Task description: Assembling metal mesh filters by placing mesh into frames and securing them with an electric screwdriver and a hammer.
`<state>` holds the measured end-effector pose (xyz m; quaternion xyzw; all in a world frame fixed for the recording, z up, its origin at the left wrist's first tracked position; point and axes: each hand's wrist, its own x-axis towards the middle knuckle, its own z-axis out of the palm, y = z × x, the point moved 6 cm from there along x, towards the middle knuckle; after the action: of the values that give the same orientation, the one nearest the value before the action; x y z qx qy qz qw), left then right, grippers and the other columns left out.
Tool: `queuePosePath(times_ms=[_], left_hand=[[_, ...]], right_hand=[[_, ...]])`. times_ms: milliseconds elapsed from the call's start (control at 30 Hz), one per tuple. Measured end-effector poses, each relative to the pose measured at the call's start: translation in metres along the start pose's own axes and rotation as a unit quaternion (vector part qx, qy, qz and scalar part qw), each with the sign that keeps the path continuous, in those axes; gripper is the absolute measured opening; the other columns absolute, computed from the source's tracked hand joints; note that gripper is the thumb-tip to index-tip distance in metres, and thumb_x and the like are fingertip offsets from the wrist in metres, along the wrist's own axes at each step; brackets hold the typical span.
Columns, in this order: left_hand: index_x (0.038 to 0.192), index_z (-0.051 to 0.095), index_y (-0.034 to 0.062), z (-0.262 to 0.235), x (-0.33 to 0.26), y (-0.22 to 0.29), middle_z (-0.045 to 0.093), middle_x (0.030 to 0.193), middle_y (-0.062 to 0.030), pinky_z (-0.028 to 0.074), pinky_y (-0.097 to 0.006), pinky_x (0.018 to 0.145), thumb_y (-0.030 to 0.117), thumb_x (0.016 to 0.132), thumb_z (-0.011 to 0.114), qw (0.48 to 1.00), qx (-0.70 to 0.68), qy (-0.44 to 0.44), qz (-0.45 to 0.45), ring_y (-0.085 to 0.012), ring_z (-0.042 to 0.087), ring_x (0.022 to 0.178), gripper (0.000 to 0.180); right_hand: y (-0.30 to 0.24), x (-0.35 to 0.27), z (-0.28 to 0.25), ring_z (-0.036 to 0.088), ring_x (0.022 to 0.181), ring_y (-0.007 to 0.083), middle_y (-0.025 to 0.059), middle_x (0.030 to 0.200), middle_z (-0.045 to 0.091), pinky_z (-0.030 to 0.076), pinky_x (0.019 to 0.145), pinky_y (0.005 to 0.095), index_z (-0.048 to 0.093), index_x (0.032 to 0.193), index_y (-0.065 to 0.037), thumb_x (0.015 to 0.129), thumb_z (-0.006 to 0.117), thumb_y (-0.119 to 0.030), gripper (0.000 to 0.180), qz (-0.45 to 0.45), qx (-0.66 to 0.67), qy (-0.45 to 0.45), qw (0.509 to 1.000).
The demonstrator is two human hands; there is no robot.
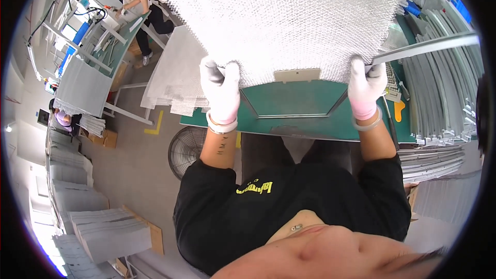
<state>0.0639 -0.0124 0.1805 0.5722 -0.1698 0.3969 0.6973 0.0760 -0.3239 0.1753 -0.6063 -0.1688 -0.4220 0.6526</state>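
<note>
A large silvery mesh sheet (289, 20) is held up in front of me, over a green tabletop (289, 104). My left hand (222, 89), in a white glove with grey fingertips, is closed on its near left corner. At the near right corner my right hand (368, 87), gloved the same way, pinches the sheet's edge. A pale metal bar (429, 47) runs off to the right from beside that hand. Under the near edge, a thin metal frame (294, 117) lies on the tabletop. A small beige plate (297, 75) shows at the mesh's near edge.
More mesh sheets (175, 72) lie at the left of the table. Long metal strips (434, 77) are stacked on the right, near an orange-handled tool (399, 110). A floor fan (187, 150) stands by my left arm. Another person (137, 1) works at a far-left bench.
</note>
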Motion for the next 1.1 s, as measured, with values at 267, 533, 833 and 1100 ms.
queuePosePath(times_ms=[267, 533, 833, 1100], left_hand=[[0.116, 0.056, 0.0012, -0.011, -0.012, -0.026, 0.052, 0.080, 0.0069, 0.035, -0.017, 0.059, 0.007, 0.095, 0.064, 0.992, -0.008, -0.081, -0.092, 0.0004, 0.040, 0.066, 0.023], [0.124, 0.055, -0.0010, -0.004, -0.029, -0.029, 0.063, 0.099, -0.0004, 0.046, -0.022, 0.074, 0.006, 0.094, 0.062, 0.994, 0.020, -0.095, -0.056, -0.0034, 0.052, 0.082, 0.032], [0.139, 0.045, -0.0007, -0.037, -0.063, -0.084, 0.061, 0.119, -0.0034, 0.048, -0.024, 0.083, 0.006, 0.093, 0.063, 0.940, -0.032, -0.215, -0.261, -0.0079, 0.057, 0.097, 0.050], [0.086, 0.058, 0.0051, -0.004, 0.005, -0.010, 0.046, 0.067, 0.0078, 0.037, -0.020, 0.055, 0.001, 0.088, 0.067, 0.992, 0.103, -0.043, -0.065, -0.0019, 0.040, 0.060, 0.010]], right_hand=[[0.026, -0.013, -0.011, 0.041, 0.069, 0.0002, -0.0074, 0.079, 0.053, 0.036, 0.064, 0.0173, 0.061, 0.107, -0.001, 0.094, 0.064, -0.001, 0.014, 0.099, 0.067, -0.048, 0.992], [0.069, -0.026, -0.026, 0.058, 0.103, 0.0099, 0.0065, 0.116, 0.064, 0.045, 0.094, 0.0271, 0.054, 0.125, 0.005, 0.096, 0.056, -0.002, 0.030, 0.134, 0.039, -0.147, 0.979], [0.083, -0.050, -0.031, 0.057, 0.115, 0.0157, 0.0093, 0.123, 0.063, 0.043, 0.103, 0.0311, 0.050, 0.135, 0.006, 0.097, 0.056, -0.007, 0.041, 0.207, 0.016, -0.249, 0.946], [0.048, 0.013, -0.015, 0.036, 0.061, 0.0007, -0.0078, 0.069, 0.044, 0.032, 0.053, 0.0195, 0.048, 0.079, -0.010, 0.092, 0.072, -0.008, 0.028, 0.130, -0.015, -0.045, 0.990]])
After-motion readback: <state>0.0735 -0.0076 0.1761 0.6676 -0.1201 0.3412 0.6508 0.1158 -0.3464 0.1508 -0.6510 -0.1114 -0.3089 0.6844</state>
